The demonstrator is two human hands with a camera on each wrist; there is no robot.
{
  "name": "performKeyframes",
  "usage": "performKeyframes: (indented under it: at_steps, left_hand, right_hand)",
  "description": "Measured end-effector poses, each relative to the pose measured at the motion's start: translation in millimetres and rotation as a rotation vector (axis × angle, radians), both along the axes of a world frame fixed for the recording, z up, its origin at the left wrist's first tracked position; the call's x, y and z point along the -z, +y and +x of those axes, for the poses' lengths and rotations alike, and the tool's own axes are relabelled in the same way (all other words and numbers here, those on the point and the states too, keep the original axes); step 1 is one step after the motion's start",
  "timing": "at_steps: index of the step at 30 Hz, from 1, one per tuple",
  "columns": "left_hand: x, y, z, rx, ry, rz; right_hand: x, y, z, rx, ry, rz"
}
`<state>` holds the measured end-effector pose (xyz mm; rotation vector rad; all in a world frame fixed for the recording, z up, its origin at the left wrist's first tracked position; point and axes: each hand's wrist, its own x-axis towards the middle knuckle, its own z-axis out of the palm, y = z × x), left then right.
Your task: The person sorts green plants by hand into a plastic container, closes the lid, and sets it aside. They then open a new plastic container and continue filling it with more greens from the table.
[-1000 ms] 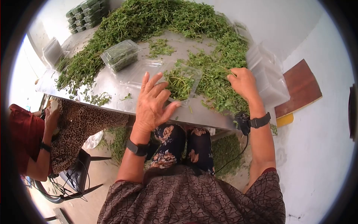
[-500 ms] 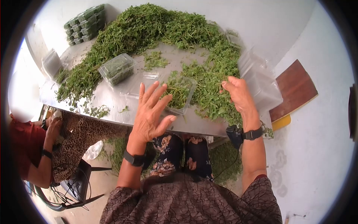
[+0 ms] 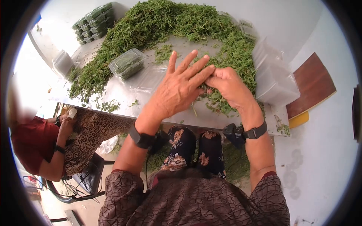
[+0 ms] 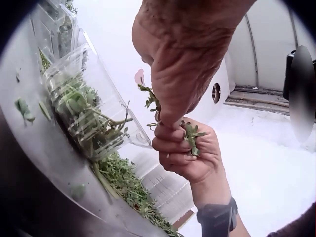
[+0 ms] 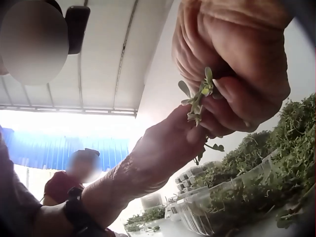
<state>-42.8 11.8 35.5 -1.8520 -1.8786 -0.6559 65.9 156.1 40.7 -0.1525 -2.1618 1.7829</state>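
Note:
My right hand (image 3: 235,88) grips a few small leafy green sprigs (image 5: 201,96), which poke out past its curled fingers. Over the table, my left hand (image 3: 177,88) meets it with fingers spread and straight, the index fingertip at the right thumb. The left thumb tip touches the right fingers in the left wrist view, where more leaves (image 4: 194,139) show. Below the hands stands an open clear plastic box (image 4: 106,74) with loose sprigs inside, mostly hidden in the head view. Its flat clear lid (image 3: 147,81) lies to the left.
A clear box of greens (image 3: 128,64) stands farther left. Heaped greens (image 3: 139,28) curve along the back of the metal table (image 3: 124,98). Stacked filled boxes (image 3: 94,22) stand back left; nested clear boxes (image 3: 277,84) stand at right. A person in red (image 3: 41,145) sits at left.
My right hand has come left from over the greens with sprigs in its grip. My left hand has moved right and up, and the two hands now meet over the open box.

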Motion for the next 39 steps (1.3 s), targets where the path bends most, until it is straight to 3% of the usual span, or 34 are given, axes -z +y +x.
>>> performKeyframes:
  at_steps: [8,15,18,20,26,32,39]
  left_hand:
    - [-8.3,8.7,-16.3,-0.006,0.084,-0.043]
    - [-8.4,8.1,-22.2,-0.028,0.081,-0.034]
    - [-9.1,7.7,-24.2,-0.090,0.098,-0.082]
    - [-7.0,8.4,-27.4,-0.088,0.149,0.030]
    - [-10.3,5.9,-26.6,-0.107,0.043,0.028]
    - [-9.4,-0.7,-26.3,-0.144,-0.040,-0.018]
    - [-6.6,0.5,-28.2,-0.093,0.043,0.117]
  right_hand:
    - [-7.1,9.7,-8.7,-0.012,-0.030,0.186]
    - [-2.3,9.9,-13.9,0.032,-0.027,0.146]
    - [4.6,13.4,-19.4,0.100,0.061,0.296]
    - [-3.1,8.4,-18.1,0.152,0.092,0.638]
    - [-2.6,0.1,-26.3,0.228,0.209,0.984]
    - [3.6,-5.2,-34.9,0.245,0.352,1.194]
    - [4.3,-10.4,-40.0,0.287,0.393,1.221]
